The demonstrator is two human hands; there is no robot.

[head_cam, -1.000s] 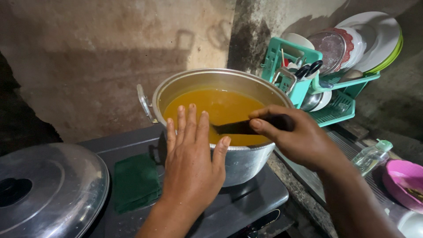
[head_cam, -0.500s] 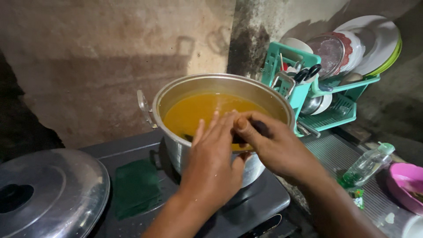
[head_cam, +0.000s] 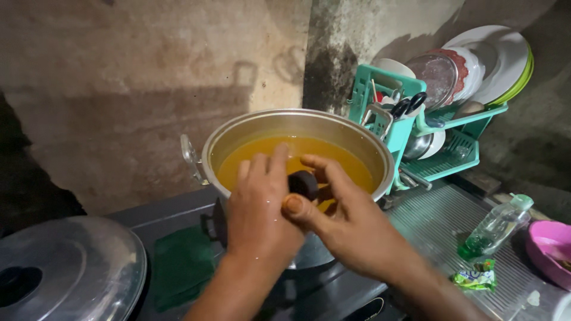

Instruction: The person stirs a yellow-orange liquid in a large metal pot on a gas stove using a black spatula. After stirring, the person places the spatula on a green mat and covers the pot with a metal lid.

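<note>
while both hands met over the near rim of the large round metal pot (head_cam: 363, 156) at frame centre, the right hand (head_cam: 351, 223) pinched a small round black knob-like object (head_cam: 304, 183) between thumb and index finger, other fingers loosely curled. what the object was exactly, i couldn't tell. left hand (head_cam: 262, 208) had fingers extended and close together, resting against the black object's left side, looking like it steadied it; whether it actually gripped anything, can't tell. object sat just above the orange-yellow liquid (head_cam: 262, 156), so any drips would likely land in the pot. pot stood on the dark stovetop (head_cam: 160, 214). round metal lid with black knob (head_cam: 65, 273) lay lower left, off the pot. teal plastic dish rack with plates (head_cam: 452, 131) stood upper right against the wall. clear plastic bottle with green cap (head_cam: 493, 229), pink bowl (head_cam: 550, 252) and a small green wrapper (head_cam: 474, 277) at lower right, well apart from the hands.
</note>
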